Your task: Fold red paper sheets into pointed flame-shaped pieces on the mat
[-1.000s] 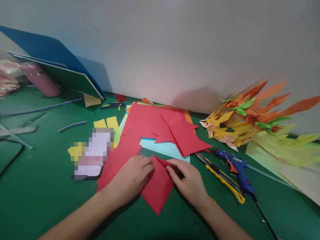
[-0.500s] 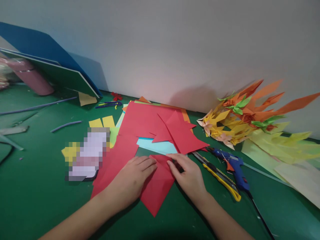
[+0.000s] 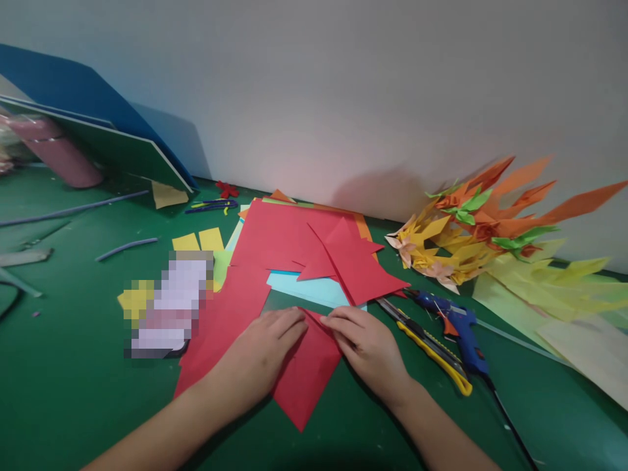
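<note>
A piece of red paper with creases lies on the green tabletop between my hands, one corner pointing toward me. My left hand rests over its left side, fingers together and pressed on the upper corner. At the upper right edge, my right hand pinches a narrow folded strip of the same paper between thumb and fingers. Part of the sheet is hidden under my left hand. Beyond my hands lie larger red sheets and cut red paper pieces, with light blue paper showing beneath.
To the right are a yellow utility knife, a blue glue gun and folded orange and yellow paper shapes. A phone, partly pixelated, lies left. Farther back, a pink bottle stands by leaning boards.
My right fingers have closed together and shifted slightly left along the paper's upper edge, where a narrow fold now shows. My left hand stays almost in place.
</note>
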The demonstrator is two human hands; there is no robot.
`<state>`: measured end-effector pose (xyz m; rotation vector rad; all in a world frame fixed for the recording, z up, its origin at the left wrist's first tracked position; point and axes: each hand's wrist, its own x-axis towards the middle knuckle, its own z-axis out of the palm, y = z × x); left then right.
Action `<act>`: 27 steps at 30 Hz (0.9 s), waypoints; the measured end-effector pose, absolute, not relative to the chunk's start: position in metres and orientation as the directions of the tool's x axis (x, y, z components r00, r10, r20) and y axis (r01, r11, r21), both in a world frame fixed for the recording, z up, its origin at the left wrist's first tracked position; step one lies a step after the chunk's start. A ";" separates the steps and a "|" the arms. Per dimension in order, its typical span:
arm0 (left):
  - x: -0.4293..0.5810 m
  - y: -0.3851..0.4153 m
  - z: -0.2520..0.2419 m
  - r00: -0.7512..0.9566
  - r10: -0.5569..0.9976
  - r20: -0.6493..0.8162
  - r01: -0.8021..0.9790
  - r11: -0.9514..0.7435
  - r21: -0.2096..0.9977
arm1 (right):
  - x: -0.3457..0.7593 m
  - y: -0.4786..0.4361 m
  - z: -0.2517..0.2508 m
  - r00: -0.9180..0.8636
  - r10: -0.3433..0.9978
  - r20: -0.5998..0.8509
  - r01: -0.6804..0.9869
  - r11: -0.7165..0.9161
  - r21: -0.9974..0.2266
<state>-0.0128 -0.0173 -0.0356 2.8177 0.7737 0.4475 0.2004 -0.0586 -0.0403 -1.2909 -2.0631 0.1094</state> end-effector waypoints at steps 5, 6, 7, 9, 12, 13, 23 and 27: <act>-0.011 -0.017 -0.034 0.827 0.502 0.254 0.454 -0.862 0.224 | 0.204 -0.059 -0.041 -0.353 0.794 0.495 0.767 0.549 -0.333; -0.011 -0.017 -0.033 0.824 0.508 0.250 0.460 -0.859 0.227 | 0.204 -0.059 -0.041 -0.361 0.789 0.497 0.769 0.554 -0.321; -0.010 -0.017 -0.032 0.821 0.516 0.245 0.468 -0.853 0.231 | 0.205 -0.059 -0.042 -0.367 0.783 0.501 0.769 0.559 -0.310; -0.009 -0.018 -0.031 0.813 0.531 0.239 0.480 -0.844 0.240 | 0.206 -0.059 -0.043 -0.379 0.770 0.514 0.767 0.572 -0.291; -0.009 -0.019 -0.031 0.811 0.525 0.257 0.475 -0.848 0.233 | 0.207 -0.058 -0.044 -0.398 0.750 0.529 0.757 0.594 -0.272; -0.009 -0.019 -0.032 0.812 0.520 0.263 0.472 -0.852 0.226 | 0.207 -0.058 -0.045 -0.402 0.748 0.528 0.756 0.597 -0.269; -0.011 -0.021 -0.035 0.827 0.511 0.236 0.482 -0.859 0.169 | 0.207 -0.057 -0.044 -0.423 0.733 0.533 0.748 0.614 -0.250; -0.011 -0.021 -0.035 0.829 0.510 0.229 0.482 -0.860 0.167 | 0.208 -0.056 -0.044 -0.434 0.733 0.524 0.745 0.619 -0.248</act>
